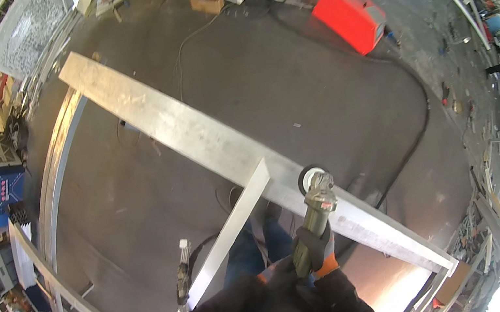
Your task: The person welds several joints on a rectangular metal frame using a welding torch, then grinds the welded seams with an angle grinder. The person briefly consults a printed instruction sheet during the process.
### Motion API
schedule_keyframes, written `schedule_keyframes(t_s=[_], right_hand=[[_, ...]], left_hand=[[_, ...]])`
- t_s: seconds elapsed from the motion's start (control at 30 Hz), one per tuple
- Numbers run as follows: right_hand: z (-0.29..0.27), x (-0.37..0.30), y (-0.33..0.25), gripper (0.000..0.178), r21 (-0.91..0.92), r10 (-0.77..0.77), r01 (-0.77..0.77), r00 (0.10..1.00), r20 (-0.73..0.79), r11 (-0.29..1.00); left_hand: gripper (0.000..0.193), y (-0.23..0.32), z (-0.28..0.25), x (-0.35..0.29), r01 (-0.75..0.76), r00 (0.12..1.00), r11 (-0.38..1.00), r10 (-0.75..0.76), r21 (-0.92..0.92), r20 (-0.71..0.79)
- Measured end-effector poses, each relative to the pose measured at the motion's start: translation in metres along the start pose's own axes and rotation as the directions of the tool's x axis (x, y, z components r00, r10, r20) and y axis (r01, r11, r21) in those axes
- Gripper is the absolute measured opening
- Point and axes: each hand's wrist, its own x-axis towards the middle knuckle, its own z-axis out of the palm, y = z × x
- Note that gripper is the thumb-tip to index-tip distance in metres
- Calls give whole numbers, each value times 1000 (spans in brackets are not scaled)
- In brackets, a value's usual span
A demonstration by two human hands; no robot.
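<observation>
Across the middle, a wide metal beam [193, 132] slants from far left to near right; beyond its far edge, grey floor [329, 113] stretches to a red boxy unit [349, 17]. A narrower crossbar [231, 230] meets the beam from near left. The right hand [314, 241] grasps an angle grinder [320, 210], whose head extends far of it, over the beam; the left hand [280, 274] is near the grinder's rear, its grip unclear.

Grinder [320, 205] over beam [208, 142], right of crossbar [229, 229], box [208, 2] beyond beam, cases [350, 17] right of box
</observation>
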Motion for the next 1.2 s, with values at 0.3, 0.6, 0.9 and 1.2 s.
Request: schedule_keyframes(t_s=[0.3, 0.6, 0.9, 1.2], right_hand=[[41, 41, 64, 42, -526, -168, 52, 970, -176, 849], [57, 44, 119, 41, -73, 2, -13, 988, -155, 997], [39, 49, 163, 43, -182, -51, 17, 981, -185, 983], [49, 47, 144, 49, -445, -173, 93, 975, -142, 891]], left_hand=[[35, 58, -102, 47, 78, 924, 707, 214, 703, -317], [69, 131, -106, 73, 272, 948, 512, 4, 815, -319], [67, 128, -112, 73, 278, 949, 575, -41, 770, -312], [68, 136, -111, 73, 279, 952, 572, -60, 771, -300]])
